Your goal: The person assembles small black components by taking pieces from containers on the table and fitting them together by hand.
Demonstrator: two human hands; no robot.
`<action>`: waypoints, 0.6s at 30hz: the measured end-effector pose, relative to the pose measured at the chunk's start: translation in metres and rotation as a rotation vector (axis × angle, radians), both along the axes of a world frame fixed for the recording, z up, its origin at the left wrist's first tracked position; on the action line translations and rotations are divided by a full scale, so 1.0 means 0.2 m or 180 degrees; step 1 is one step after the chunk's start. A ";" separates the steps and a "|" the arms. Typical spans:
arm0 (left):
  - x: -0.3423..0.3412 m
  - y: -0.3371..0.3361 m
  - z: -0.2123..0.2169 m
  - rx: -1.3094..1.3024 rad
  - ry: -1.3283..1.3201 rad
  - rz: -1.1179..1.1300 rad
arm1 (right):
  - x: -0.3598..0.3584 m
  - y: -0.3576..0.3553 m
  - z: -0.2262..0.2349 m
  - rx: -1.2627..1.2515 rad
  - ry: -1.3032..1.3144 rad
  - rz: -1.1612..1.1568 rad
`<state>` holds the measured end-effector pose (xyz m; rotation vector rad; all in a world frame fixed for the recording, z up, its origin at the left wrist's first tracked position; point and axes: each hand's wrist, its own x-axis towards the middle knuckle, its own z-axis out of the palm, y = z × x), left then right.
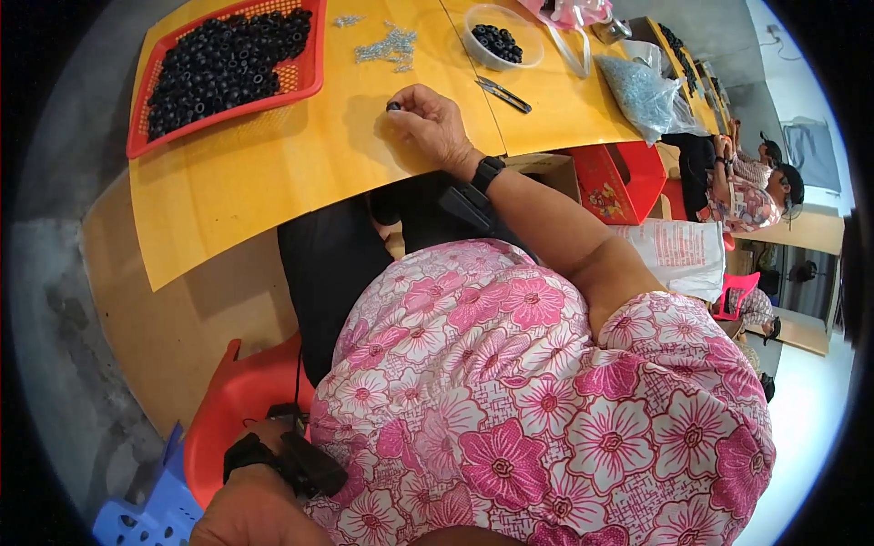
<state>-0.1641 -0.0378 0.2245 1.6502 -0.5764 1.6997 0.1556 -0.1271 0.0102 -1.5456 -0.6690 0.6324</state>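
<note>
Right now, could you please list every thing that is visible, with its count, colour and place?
Red tray: one, far left on the table, full of small black round parts.
Table: one, yellow-orange top.
Small silvery parts: a loose pile, on the table right of the tray.
Bowl: one, clear, holding black parts, far centre.
Cutters: one, dark, below the bowl.
Clear bag: one, bluish pieces inside, far right.
Red chair: one, lower left.
Other people: at least two, seated at right.
Right hand: its grip pinches a small black part.
Left hand: bottom edge, black wrist strap; fingers hidden.
</note>
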 end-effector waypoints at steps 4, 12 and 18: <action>0.02 0.03 0.00 0.0157 0.0072 -0.0024 | 0.01 0.01 0.02 0.0064 0.0086 -0.0013; -0.32 0.18 -0.35 -0.0860 0.0228 0.0071 | -0.01 0.05 0.02 -0.0134 -0.0158 0.0038; -0.39 0.52 -0.73 -0.1315 0.1937 0.2220 | 0.04 0.00 0.02 -0.0165 -0.0290 -0.0106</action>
